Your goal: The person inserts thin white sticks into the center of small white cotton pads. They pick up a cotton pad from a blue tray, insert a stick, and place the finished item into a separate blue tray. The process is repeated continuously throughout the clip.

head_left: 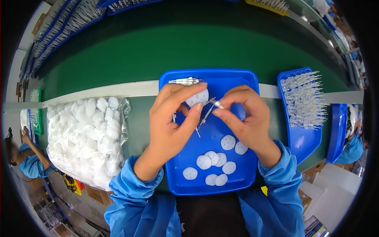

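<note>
— Sleeves first, at the bottom of the frame: both of yours are blue, rising from the lower edge on either side of the blue tray. What lies in it nearest you?

— Loose white discs, a cluster in the lower middle of the tray, two more a little higher to the right. Each is round with small notches in it.

— And your hands, at centre frame?

— Your left hand is curled, thumb and forefinger pinching one white disc above the tray's upper half. Your right hand is pinched shut on a thin clear pin, its tip close to that disc. Whether the pin touches the disc, you cannot tell from here.

— Beyond the fingers?

— A small bundle of the same thin pins lies at the tray's top left corner. At left of frame sits a clear bag of white pieces. At right, a second blue tray holds rows of thin clear parts. Behind everything runs the green belt, across the upper frame.
</note>
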Tool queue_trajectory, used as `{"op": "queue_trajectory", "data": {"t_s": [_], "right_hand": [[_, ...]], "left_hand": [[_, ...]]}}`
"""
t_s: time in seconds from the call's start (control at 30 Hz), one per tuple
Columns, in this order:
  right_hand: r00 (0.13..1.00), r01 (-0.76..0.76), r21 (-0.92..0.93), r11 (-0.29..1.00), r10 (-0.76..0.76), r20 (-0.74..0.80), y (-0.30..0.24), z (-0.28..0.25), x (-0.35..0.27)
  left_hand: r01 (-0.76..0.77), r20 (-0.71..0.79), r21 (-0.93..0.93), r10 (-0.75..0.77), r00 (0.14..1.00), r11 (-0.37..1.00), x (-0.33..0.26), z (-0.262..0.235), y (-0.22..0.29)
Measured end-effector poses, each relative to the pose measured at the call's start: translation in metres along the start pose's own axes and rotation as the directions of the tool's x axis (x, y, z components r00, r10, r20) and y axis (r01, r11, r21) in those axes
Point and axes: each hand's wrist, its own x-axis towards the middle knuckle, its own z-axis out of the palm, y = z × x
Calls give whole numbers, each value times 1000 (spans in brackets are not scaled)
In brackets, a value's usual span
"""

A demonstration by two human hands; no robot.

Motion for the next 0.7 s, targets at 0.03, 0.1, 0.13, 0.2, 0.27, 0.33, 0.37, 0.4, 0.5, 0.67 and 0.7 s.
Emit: {"op": "queue_trajectory", "data": {"t_s": [0.03, 0.1, 0.13, 0.2, 0.27, 0.33, 0.37, 0.4, 0.5, 0.67, 0.7], "right_hand": [[999, 11, -35, 999, -10, 37, 0, -1, 1], [998, 33, -87, 996, -28, 58, 2, 0, 1], [998, 23, -105, 994, -16, 65, 3, 0, 0], [996, 10, -135, 991, 2, 86, 4, 1, -2], [994, 36, -196, 980, -15, 110, 8, 0, -5], [994, 25, -208, 978, -1, 113, 7, 0, -6], [994, -2, -190, 982, 22, 104, 5, 2, -6], [994, -29, -171, 985, 46, 95, 3, 3, -7], [994, -51, -140, 989, 64, 92, 0, 2, -7], [987, -114, -163, 980, 131, 95, -3, 0, -6], [981, -147, -177, 973, 166, 99, -4, 0, -6]], "left_hand": [[64, -67, -123, -72, 995, 990, -2, 7, -1], [178, -44, -165, -187, 981, 970, -12, 8, -3], [234, -33, -183, -244, 969, 955, -14, 7, -5], [130, -13, -136, -133, 991, 982, -13, 2, -8], [103, -49, -147, -111, 993, 984, -14, 4, -9], [106, -76, -155, -119, 990, 982, -14, 5, -8], [110, -89, -161, -125, 988, 981, -15, 5, -8], [96, -89, -135, -109, 990, 986, -15, 5, -10], [67, -70, -57, -71, 995, 996, -16, 3, -12], [47, -69, 20, -46, 997, 999, -14, 4, -5], [21, -53, 79, -17, 998, 997, -13, 3, -4]]}}
